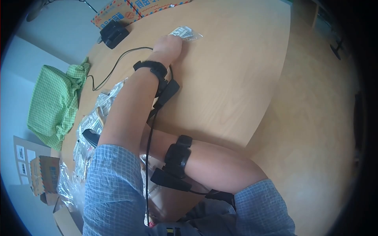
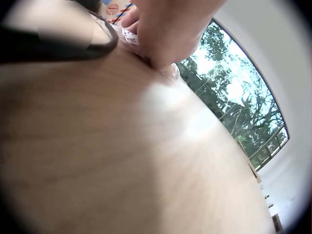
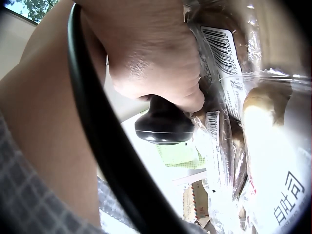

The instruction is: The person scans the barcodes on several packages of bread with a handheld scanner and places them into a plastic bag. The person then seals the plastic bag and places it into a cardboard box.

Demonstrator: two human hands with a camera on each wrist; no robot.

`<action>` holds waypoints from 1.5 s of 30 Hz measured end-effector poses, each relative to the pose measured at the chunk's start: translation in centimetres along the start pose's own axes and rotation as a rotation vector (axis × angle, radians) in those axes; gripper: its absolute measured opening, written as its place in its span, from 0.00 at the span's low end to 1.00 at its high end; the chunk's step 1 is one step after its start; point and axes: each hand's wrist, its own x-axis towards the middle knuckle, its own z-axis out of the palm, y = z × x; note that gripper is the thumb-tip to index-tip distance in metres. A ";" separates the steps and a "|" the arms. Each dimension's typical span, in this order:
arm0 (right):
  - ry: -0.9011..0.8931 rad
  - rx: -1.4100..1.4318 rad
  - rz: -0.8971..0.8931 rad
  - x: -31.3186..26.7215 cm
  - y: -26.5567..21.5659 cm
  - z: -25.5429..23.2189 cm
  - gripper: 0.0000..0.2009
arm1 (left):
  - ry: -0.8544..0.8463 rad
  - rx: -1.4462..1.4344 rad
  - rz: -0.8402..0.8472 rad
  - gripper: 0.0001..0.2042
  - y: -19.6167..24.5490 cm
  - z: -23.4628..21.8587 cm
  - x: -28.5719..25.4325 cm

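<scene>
My left hand (image 1: 167, 47) reaches to the far part of the table, fingers curled on a clear plastic packet (image 1: 185, 33) with printed labelling. In the left wrist view, that hand (image 2: 168, 34) is bent down over the packet, its fingertips close to the tabletop. My right arm crosses beneath the left, which hides the right hand in the head view. There, a black barcode scanner (image 1: 91, 137) sticks out past the left forearm. The right wrist view has my right hand (image 3: 151, 58) gripping the scanner (image 3: 165, 127) beside bagged bread (image 3: 265, 107) with barcode labels (image 3: 223, 48).
Several clear-bagged packets (image 1: 88, 128) lie along the table's left side. Behind them sits a green checked cloth (image 1: 53, 106) over something. A black corded device (image 1: 114, 34) and a printed carton (image 1: 130, 13) stand at the back. Another small carton (image 1: 46, 175) is at lower left.
</scene>
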 end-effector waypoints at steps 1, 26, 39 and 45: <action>-0.052 -0.001 0.012 0.3 -0.1 0.0 0.14 | 0.065 0.066 0.043 0.14 -0.2 -0.5 0.0; -0.550 -0.096 0.118 4.2 -3.1 -2.2 0.20 | 0.826 0.096 -0.196 0.12 -12.6 -4.7 -38.3; -0.653 -0.011 -0.009 3.8 -5.1 -1.4 0.25 | 0.848 -0.092 -0.396 0.11 -13.1 -0.1 -40.5; -0.632 -0.014 -0.056 3.4 -5.3 -0.9 0.25 | 0.893 -0.051 -0.309 0.13 -12.3 -1.0 -40.4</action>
